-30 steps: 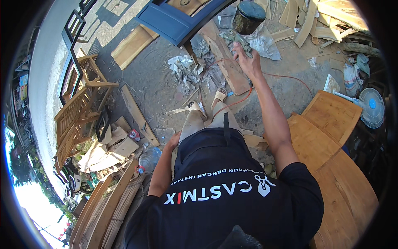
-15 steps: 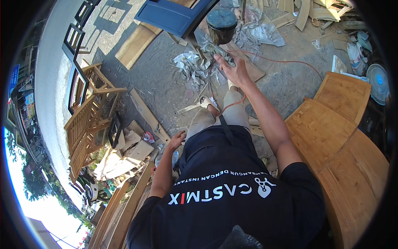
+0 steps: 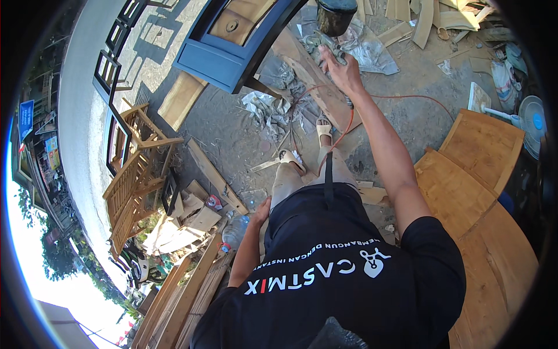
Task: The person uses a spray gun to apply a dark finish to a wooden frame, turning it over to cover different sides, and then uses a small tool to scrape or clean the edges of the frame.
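Observation:
My right hand [image 3: 343, 72] is stretched out ahead of me, its fingers wrapped round a spray gun [image 3: 314, 41]. A dark, paint-stained cup [image 3: 336, 20] sits on top of the gun. An orange hose [image 3: 347, 125] runs from the grip down toward my legs. To the left of the gun stands a blue-painted wooden furniture piece [image 3: 212, 61], a short gap away from it. Beside my left thigh hangs my left hand [image 3: 264, 210], with nothing visible in it and its fingers loosely extended, partly hidden.
Wooden panels [image 3: 482, 227] stand at my right, near a fan [image 3: 531, 122]. Slatted wooden furniture [image 3: 131, 180], scraps, a plastic bottle [image 3: 235, 231] and long boards [image 3: 183, 302] lie at my left. Crumpled plastic [image 3: 264, 110] and a plank [image 3: 302, 64] lie ahead.
My right hand has moved forward and slightly right with the spray gun. More of the blue furniture piece shows. My left hand has drawn closer to my thigh. The view has shifted a little.

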{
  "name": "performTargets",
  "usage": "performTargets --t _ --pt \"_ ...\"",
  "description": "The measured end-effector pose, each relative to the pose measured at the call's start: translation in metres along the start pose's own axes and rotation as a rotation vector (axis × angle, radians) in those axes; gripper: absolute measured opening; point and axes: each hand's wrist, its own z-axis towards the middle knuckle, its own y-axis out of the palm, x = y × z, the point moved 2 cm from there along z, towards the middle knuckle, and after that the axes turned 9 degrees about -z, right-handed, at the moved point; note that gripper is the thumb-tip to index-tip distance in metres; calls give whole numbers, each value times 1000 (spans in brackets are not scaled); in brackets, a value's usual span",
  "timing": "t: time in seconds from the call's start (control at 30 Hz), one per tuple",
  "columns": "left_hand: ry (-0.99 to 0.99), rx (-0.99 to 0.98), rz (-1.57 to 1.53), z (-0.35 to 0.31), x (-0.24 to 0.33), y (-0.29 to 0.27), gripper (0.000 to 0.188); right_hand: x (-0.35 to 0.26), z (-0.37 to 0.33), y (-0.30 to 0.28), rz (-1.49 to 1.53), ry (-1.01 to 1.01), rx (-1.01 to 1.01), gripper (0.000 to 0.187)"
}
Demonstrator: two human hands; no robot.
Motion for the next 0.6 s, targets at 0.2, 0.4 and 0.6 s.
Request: performTargets --t 0.2,0.4,0.6 --pt "-174 22 -43 5 28 13 57 4 61 -48 96 -34 97 59" --pt "-54 4 16 3 42 21 56 13 118 -92 129 6 190 56" --pt "-196 39 -19 -2 48 26 57 21 147 -116 -5 -99 254 56"
